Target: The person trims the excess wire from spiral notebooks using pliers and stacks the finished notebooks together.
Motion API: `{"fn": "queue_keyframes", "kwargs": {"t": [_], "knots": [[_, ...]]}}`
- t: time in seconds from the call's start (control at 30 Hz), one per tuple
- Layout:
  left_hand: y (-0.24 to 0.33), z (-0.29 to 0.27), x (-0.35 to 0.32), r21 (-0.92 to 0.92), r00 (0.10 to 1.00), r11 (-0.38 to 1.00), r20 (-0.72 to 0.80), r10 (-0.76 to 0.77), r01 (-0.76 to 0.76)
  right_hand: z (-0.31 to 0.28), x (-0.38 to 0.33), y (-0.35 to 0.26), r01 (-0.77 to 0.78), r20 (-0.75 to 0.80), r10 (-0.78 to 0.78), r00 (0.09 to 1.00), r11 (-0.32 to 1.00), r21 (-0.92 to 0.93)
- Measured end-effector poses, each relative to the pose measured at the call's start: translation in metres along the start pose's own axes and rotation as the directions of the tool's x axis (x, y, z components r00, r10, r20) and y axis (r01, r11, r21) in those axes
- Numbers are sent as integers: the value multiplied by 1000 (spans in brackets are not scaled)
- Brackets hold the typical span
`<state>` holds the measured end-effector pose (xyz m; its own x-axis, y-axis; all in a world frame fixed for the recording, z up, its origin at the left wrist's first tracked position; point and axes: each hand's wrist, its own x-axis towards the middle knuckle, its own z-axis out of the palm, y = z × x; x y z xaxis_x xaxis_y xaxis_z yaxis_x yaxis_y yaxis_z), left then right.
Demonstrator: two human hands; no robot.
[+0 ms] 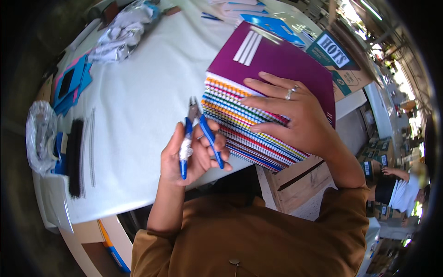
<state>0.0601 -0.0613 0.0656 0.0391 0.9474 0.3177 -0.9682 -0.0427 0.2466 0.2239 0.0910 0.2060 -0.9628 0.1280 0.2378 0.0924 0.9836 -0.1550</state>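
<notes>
left hand (196,162) palm up, left fingers (218,138) half curled, left thumb (175,138) opposite them, left forearm (165,207) below — right hand (300,115) palm down, right fingers (266,103) spread leftward, right thumb (273,131) nearest the body, right forearm (344,161) behind.

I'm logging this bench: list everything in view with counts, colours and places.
Notebooks: one stack, count unclear, purple on top, centre right
Pliers: one, blue-handled, centre
Blue cover: at least one, blue, behind notebooks
Papers: several, white, top
Silver plastic: one heap, silver, upper left
Sheets: several, blue and pink, left
Dark rectangle: one, black, on sheets
Bag: one, clear, left
Bundle: one, black, left
Coils: at least two, grey, beside bundle
Cartons: several, green and brown, right
Wood: one piece, pale, below notebooks
Table: one, white, centre
Co-worker: one, white top, far right
Others: too small or blurred to tell
Shirt: one, brown, bottom
Left hand: one, bare, holding pliers
Right hand: one, bare, on notebooks
</notes>
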Motion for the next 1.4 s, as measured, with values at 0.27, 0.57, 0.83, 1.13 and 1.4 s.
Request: {"fn": "queue_keyframes", "kwargs": {"t": [0.27, 0.57, 0.83, 1.13, 1.4], "knots": [[-11, -13, 10, -34, 993, 996, 90, -73, 77, 12, 1, -2, -81, -78, 73, 994, 992, -100], [6, 8, 14, 459, 973, 876, -225, -47, 149, 14, 0, -2, -53, -98, 36, 994, 984, -168], [10, 11, 6, 557, 962, 809, -269, -39, 189, 18, 0, 3, -55, -143, 41, 989, 994, -95], [11, 29, 15, 830, 856, 434, -472, 211, 351, 19, 3, -1, -45, -157, 27, 987, 992, -116], [10, 31, 12, 249, 980, 964, -192, -44, 92, 20, 3, 3, -59, -211, 50, 976, 997, -39]]}}
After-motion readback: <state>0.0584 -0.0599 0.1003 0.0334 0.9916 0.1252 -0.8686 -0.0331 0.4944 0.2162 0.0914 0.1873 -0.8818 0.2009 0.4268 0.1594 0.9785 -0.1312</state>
